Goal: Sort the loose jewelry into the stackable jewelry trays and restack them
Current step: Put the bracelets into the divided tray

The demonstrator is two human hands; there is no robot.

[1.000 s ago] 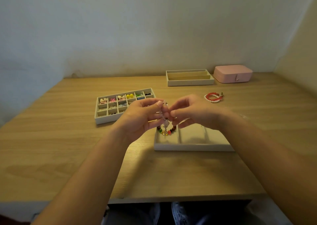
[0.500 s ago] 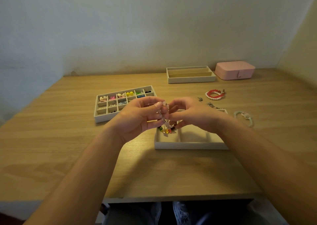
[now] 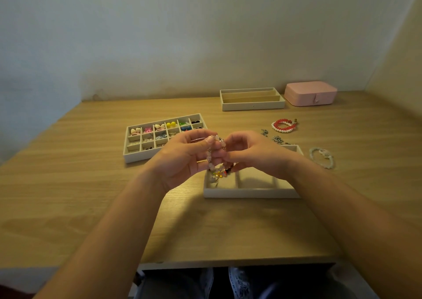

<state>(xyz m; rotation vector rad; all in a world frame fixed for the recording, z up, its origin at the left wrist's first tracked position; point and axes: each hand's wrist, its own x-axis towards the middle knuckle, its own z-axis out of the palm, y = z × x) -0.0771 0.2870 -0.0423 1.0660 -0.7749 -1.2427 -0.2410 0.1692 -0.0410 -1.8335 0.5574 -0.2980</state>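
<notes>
Both hands stay raised over the near tray (image 3: 251, 192); left hand (image 3: 182, 161) and right hand (image 3: 255, 155) each grip pinches the pale beaded bracelet (image 3: 209, 156), unmoved since earlier; it hangs above the left compartment; placement pending.

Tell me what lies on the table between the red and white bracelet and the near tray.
In the head view, small silver metal pieces lie scattered on the table between the red and white bracelet and the near tray.
</notes>
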